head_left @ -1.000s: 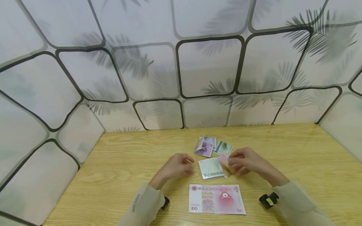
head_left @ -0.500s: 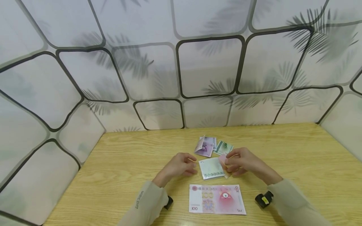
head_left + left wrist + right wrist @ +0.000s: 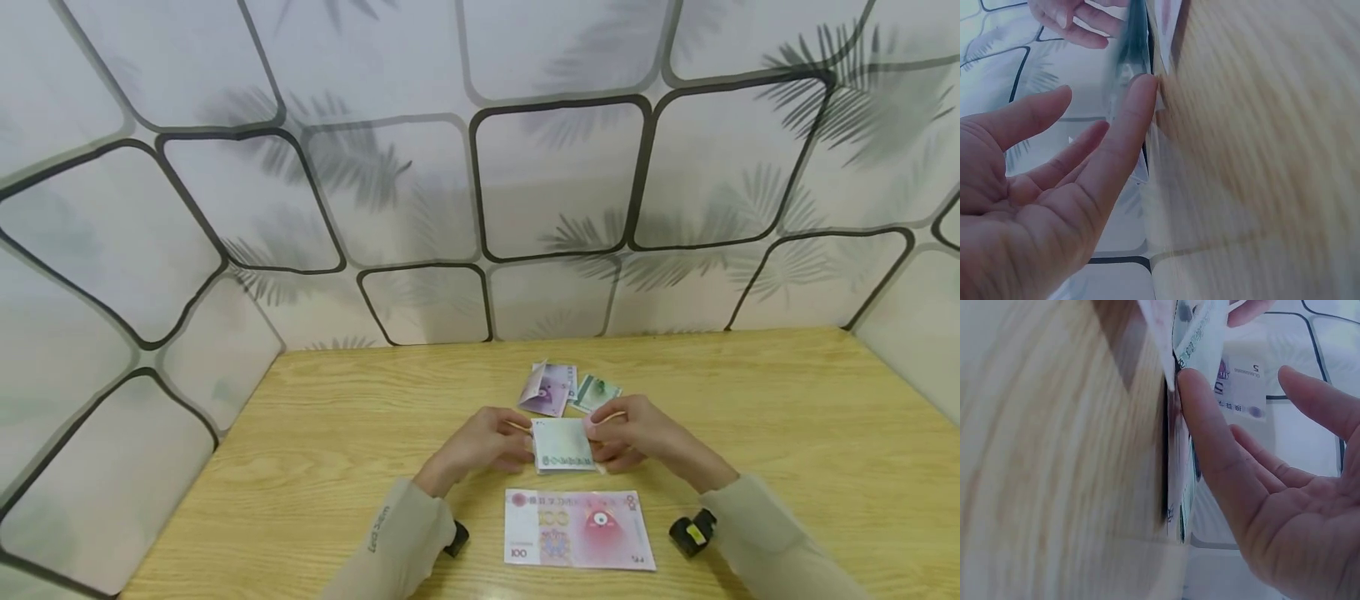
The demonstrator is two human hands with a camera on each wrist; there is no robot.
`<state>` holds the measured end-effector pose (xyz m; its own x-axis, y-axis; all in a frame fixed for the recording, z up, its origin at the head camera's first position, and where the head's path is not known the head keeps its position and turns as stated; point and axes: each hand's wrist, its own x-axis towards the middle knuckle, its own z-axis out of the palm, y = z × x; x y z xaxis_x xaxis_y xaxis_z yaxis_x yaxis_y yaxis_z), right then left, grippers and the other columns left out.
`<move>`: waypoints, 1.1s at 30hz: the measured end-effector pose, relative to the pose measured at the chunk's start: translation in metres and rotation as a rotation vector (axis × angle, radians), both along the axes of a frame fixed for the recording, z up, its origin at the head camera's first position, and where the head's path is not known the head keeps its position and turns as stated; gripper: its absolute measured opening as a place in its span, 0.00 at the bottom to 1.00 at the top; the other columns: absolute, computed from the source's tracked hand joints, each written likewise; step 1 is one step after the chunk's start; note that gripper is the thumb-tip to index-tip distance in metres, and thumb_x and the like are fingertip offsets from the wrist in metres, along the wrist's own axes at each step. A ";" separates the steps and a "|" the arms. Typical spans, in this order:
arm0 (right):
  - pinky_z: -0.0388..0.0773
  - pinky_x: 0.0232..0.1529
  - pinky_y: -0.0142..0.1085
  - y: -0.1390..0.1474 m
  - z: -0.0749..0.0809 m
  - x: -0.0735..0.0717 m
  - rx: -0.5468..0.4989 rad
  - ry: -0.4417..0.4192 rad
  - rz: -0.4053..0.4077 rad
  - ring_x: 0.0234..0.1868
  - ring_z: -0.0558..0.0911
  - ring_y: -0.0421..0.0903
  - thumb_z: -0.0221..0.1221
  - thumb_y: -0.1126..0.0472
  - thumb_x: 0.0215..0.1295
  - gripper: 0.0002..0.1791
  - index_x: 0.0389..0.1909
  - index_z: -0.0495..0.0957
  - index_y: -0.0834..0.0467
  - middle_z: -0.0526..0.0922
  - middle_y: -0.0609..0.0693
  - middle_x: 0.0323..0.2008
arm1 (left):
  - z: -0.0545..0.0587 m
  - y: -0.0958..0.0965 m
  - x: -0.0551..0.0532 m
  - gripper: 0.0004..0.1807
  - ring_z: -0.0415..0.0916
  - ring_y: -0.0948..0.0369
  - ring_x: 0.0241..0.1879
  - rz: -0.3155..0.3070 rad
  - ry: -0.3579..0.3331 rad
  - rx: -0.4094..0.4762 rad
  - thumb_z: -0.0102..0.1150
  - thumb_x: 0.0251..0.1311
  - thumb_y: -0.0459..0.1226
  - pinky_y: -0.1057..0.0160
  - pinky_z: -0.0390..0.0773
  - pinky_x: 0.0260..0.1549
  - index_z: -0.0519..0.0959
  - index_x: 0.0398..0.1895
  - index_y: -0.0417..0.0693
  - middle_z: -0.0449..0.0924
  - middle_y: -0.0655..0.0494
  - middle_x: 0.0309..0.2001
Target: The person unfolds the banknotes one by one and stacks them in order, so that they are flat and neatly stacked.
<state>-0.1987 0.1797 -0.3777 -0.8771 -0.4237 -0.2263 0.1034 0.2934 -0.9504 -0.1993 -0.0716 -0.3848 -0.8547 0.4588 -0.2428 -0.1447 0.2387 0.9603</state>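
A pale green play banknote (image 3: 564,442), folded to a near square, lies between the two hands in the head view. My left hand (image 3: 487,446) is at its left edge, fingertips right at the paper. In the left wrist view the left thumb (image 3: 1035,115) stands apart from the extended fingers. On the opposite edge is my right hand (image 3: 637,433), its index finger (image 3: 1210,431) nearly straight along the paper and its thumb (image 3: 1310,397) held away. A pink-orange note beside the green one is mostly hidden by the right hand. Nearer the person lies a flat pink 100 note (image 3: 577,529).
Behind the hands are a folded purple note (image 3: 547,396) and a small green note (image 3: 596,392), close together. All lie on a wood-grain table (image 3: 360,400). A patterned cloth wall (image 3: 555,183) encloses the table at the back and sides.
Both hands have moved inward, the left to the right and the right to the left, up to the folded green note. The pink-orange note is now mostly covered; the green note sits straighter.
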 end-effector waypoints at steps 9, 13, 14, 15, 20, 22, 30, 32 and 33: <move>0.80 0.34 0.42 -0.001 0.001 -0.001 0.011 0.013 0.005 0.34 0.81 0.51 0.58 0.63 0.60 0.24 0.50 0.64 0.75 0.79 0.61 0.37 | -0.001 0.003 0.000 0.17 0.78 0.49 0.38 -0.010 0.016 0.029 0.55 0.57 0.27 0.55 0.80 0.35 0.71 0.51 0.31 0.76 0.45 0.39; 0.80 0.36 0.42 -0.002 0.000 -0.001 0.007 0.017 0.003 0.35 0.79 0.49 0.60 0.65 0.57 0.24 0.49 0.65 0.74 0.74 0.61 0.40 | -0.001 0.006 0.001 0.17 0.78 0.49 0.36 -0.005 0.015 0.045 0.55 0.57 0.27 0.54 0.80 0.35 0.71 0.50 0.31 0.75 0.45 0.39; 0.80 0.36 0.42 -0.003 0.000 -0.002 0.003 0.015 0.003 0.35 0.79 0.49 0.60 0.65 0.56 0.23 0.49 0.66 0.74 0.73 0.62 0.41 | -0.001 0.007 0.001 0.17 0.78 0.50 0.36 -0.005 0.015 0.049 0.55 0.57 0.27 0.54 0.80 0.35 0.72 0.50 0.31 0.74 0.45 0.39; 0.80 0.37 0.43 -0.003 -0.001 -0.002 -0.003 0.013 0.006 0.35 0.79 0.49 0.60 0.66 0.56 0.23 0.49 0.66 0.73 0.72 0.62 0.42 | -0.001 0.008 0.001 0.17 0.78 0.50 0.35 -0.006 0.015 0.052 0.55 0.57 0.27 0.54 0.80 0.35 0.72 0.50 0.31 0.74 0.44 0.39; 0.80 0.37 0.42 -0.005 -0.002 -0.003 0.005 0.017 -0.004 0.35 0.78 0.49 0.60 0.66 0.56 0.21 0.47 0.67 0.73 0.71 0.62 0.44 | -0.001 0.012 0.002 0.17 0.78 0.51 0.35 -0.005 0.021 0.052 0.54 0.57 0.26 0.55 0.80 0.36 0.72 0.50 0.30 0.74 0.44 0.41; 0.80 0.37 0.42 -0.005 -0.002 -0.004 0.016 0.021 -0.015 0.35 0.78 0.48 0.60 0.66 0.56 0.20 0.47 0.67 0.73 0.71 0.61 0.44 | 0.000 0.014 0.002 0.16 0.78 0.51 0.35 0.013 0.030 0.052 0.54 0.57 0.26 0.55 0.80 0.35 0.73 0.49 0.30 0.74 0.44 0.41; 0.80 0.35 0.42 -0.005 -0.001 -0.003 0.019 0.030 -0.013 0.34 0.77 0.49 0.60 0.67 0.57 0.18 0.45 0.68 0.72 0.71 0.61 0.43 | 0.002 0.015 0.000 0.13 0.79 0.54 0.32 0.124 0.084 0.097 0.55 0.53 0.21 0.57 0.80 0.34 0.78 0.42 0.32 0.77 0.45 0.39; 0.80 0.34 0.43 -0.006 -0.001 -0.004 0.013 0.025 -0.012 0.33 0.78 0.49 0.59 0.66 0.58 0.19 0.46 0.67 0.72 0.73 0.61 0.41 | 0.003 0.016 0.000 0.12 0.79 0.55 0.30 0.141 0.094 0.107 0.56 0.51 0.20 0.58 0.80 0.33 0.78 0.40 0.32 0.77 0.46 0.38; 0.80 0.34 0.43 -0.006 -0.001 -0.004 0.009 0.021 -0.013 0.32 0.79 0.49 0.59 0.67 0.58 0.19 0.47 0.67 0.72 0.74 0.60 0.39 | 0.004 0.016 0.000 0.12 0.79 0.55 0.30 0.143 0.098 0.109 0.56 0.51 0.20 0.58 0.81 0.33 0.78 0.40 0.32 0.77 0.46 0.37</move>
<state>-0.2028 0.1739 -0.3785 -0.8870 -0.4107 -0.2112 0.0869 0.3006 -0.9498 -0.1991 -0.0557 -0.3812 -0.9302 0.3501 -0.1105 -0.0740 0.1161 0.9905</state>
